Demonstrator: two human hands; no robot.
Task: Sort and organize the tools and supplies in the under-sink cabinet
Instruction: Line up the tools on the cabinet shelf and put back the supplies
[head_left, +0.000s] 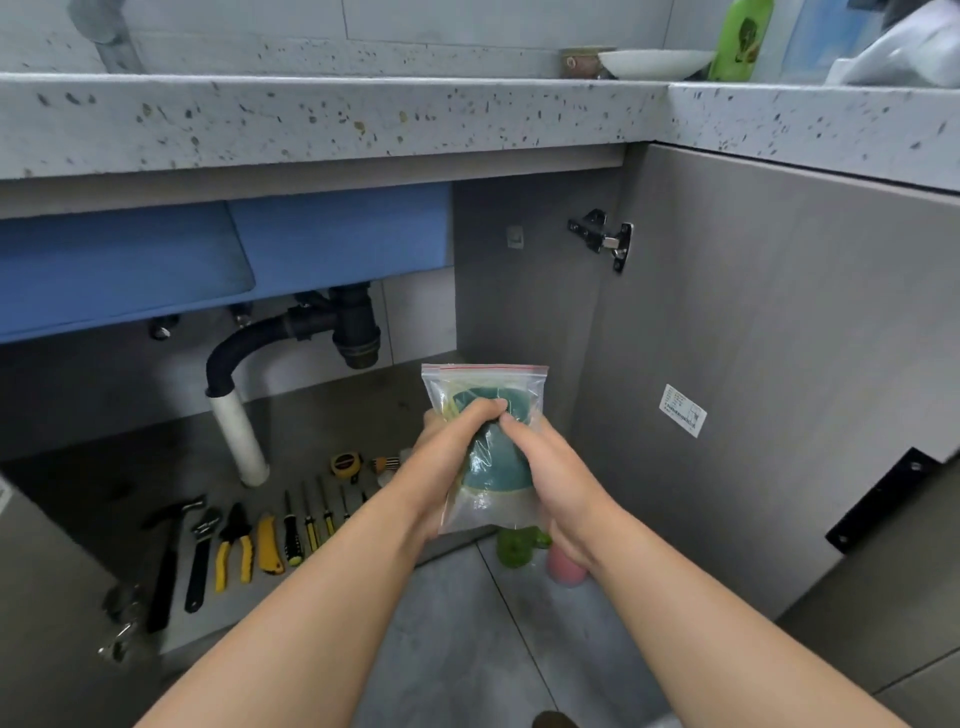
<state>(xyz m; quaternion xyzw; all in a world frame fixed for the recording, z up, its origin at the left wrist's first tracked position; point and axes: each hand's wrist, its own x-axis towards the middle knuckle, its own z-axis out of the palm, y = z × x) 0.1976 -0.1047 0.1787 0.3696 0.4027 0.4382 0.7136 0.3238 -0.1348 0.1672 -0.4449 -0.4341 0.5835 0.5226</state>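
Both hands hold a clear zip bag (488, 382) with a red seal strip, in front of the open cabinet. Inside it are teal-green scouring pads (496, 467) and something yellowish. My left hand (447, 457) grips the bag's left side and my right hand (550, 478) its right side. On the cabinet floor lies a row of tools: a black hammer (166, 561), a wrench (200, 556), yellow-handled pliers (235, 545), a yellow utility knife (270, 545), several screwdrivers (311, 525) and a yellow tape measure (346, 464).
A black drain trap (311, 327) and white pipe (239, 436) drop from the blue sink underside at the cabinet's back. A green bottle (514, 551) and a pink one (566, 569) stand on the floor below the bag. The open door (779, 364) is at right.
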